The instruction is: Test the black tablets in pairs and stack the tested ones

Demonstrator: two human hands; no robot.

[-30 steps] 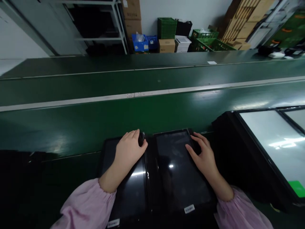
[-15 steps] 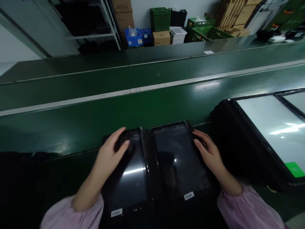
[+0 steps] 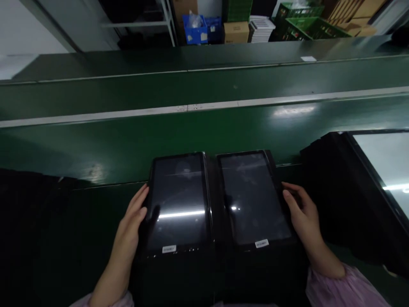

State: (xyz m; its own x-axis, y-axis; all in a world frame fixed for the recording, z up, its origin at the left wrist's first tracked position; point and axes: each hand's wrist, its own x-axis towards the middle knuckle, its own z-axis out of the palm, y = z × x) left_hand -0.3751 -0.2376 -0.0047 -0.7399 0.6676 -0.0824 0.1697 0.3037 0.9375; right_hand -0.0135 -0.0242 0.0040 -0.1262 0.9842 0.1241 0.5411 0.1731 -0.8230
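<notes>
"What's just changed on your feed?"

"I see the left hand [image 3: 130, 224] off the face of the glossy black rectangular glass-fronted panel [image 3: 179, 192]. It's dropped to the outer side, so that panel sits just right of its fingertips."

"And the right hand [image 3: 303, 213]?"

"Shifted outward from the upper corner of the matching glossy black glass-fronted slab [image 3: 252, 200], which now lies just left of its fingertips."

"Holding anything?"

"Left: thumb a little apart from outstretched fingers, nothing showing between. Right: curled, thumb and fingertips close, the hollow dark — I can't tell whether it grips something, nor whether either hand touches an edge."

"Meaning what for the work?"

"I'd judge the handling is at the sides now, not on the faces. Both faces show whole between the hands, down to the white rectangular sticker [image 3: 169, 249] nearer the left. Well right of the right hand — a black-framed pale flat screen [image 3: 388, 164]."
</notes>
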